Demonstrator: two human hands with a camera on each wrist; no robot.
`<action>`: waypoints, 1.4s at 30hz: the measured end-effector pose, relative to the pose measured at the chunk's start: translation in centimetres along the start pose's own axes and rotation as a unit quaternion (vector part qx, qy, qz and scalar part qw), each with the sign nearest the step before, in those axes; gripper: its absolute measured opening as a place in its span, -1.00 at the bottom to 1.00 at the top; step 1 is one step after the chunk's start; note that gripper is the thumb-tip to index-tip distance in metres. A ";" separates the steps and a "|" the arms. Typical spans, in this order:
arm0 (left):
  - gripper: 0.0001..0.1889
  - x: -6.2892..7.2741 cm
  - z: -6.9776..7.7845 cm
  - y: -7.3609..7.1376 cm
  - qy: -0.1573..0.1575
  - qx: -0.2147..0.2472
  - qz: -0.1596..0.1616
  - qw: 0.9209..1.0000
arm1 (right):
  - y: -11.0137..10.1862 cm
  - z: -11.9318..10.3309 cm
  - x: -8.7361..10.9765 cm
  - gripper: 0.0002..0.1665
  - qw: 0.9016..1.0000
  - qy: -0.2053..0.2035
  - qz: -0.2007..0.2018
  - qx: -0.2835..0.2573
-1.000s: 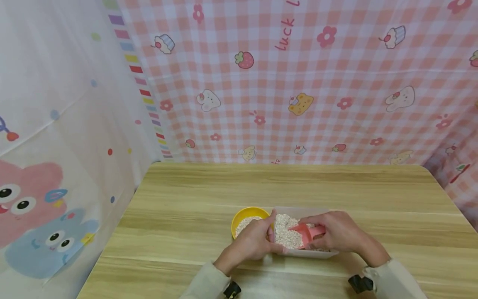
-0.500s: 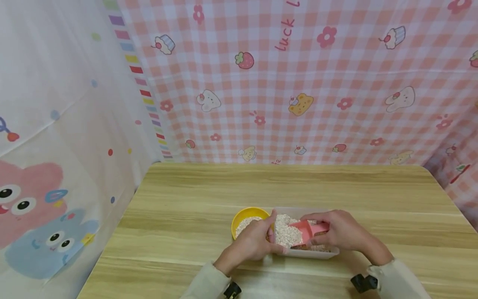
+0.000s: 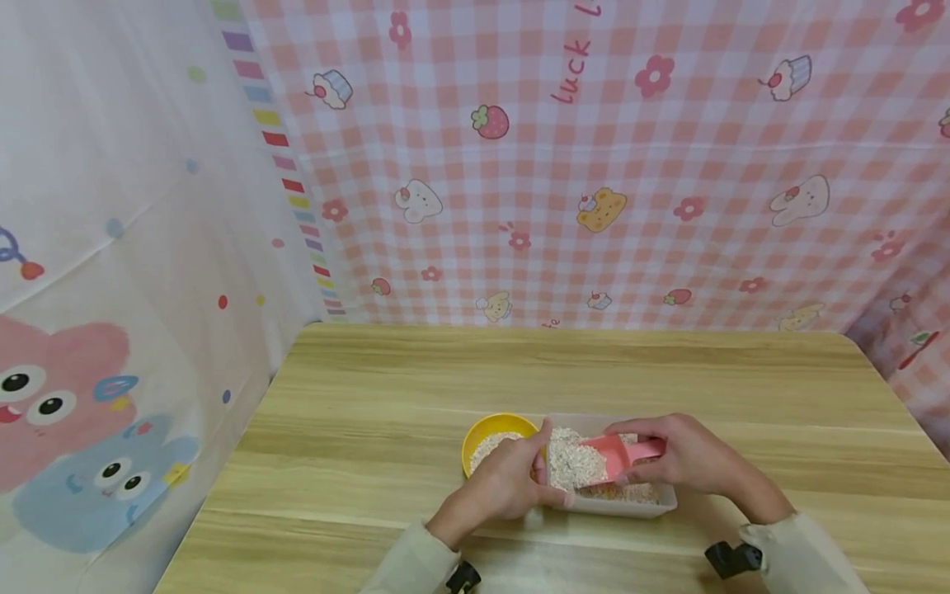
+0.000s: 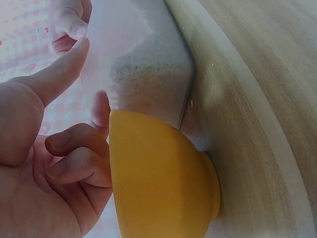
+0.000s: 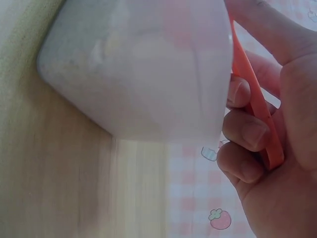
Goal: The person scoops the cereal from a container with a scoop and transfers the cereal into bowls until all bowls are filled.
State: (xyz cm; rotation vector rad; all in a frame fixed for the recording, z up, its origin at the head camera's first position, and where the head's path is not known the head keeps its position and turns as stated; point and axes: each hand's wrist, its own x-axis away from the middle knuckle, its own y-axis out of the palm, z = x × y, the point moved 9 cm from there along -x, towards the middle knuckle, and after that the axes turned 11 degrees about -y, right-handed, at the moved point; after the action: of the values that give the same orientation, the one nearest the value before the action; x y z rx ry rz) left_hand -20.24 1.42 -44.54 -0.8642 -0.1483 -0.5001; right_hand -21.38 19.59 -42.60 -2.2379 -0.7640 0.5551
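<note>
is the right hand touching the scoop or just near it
Touching. The right wrist view shows it plainly: the right hand grips the scoop handle, with curled fingers pressed against it.

Bare left hand [image 3: 500, 483], bare right hand [image 3: 690, 458], plain cream left sleeve [image 3: 416, 559], matching right sleeve [image 3: 805, 553], black left wrist block [image 3: 464, 576], two-lobed black right wrist block [image 3: 731, 560], toward table's [image 3: 356, 379] near edge

The bowl [image 4: 153, 173] by the left hand [image 3: 507, 480] was yellow, the right hand's [image 3: 690, 455] scoop [image 3: 613, 456] pink, the cloth [image 3: 549, 165] beyond pink-checked.
</note>
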 end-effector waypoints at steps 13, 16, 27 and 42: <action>0.10 0.1 -0.2 0.0 0.003 0.008 0.007 1.000 | 0.4 0.6 0.5 -0.37 0.992 -0.012 0.038 -0.122; 0.10 0.1 -0.1 -0.1 0.012 0.011 0.009 1.000 | 0.4 0.8 0.5 -0.39 0.988 -0.013 0.040 -0.145; 0.07 0.2 -0.1 -0.4 0.017 0.023 0.014 1.000 | 0.7 1.2 0.5 -0.41 0.983 -0.011 0.041 -0.177; -0.27 1.5 -1.7 -4.1 0.033 0.058 0.075 0.995 | 0.7 1.5 0.6 -0.42 0.982 0.002 0.045 -0.184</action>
State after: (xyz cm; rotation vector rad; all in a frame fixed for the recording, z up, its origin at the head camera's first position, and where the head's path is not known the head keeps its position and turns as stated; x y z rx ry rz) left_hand -20.99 -2.62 -42.35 -0.7372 -0.0512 -0.3755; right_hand -21.55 20.27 -44.22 -2.6227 -0.8196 0.4818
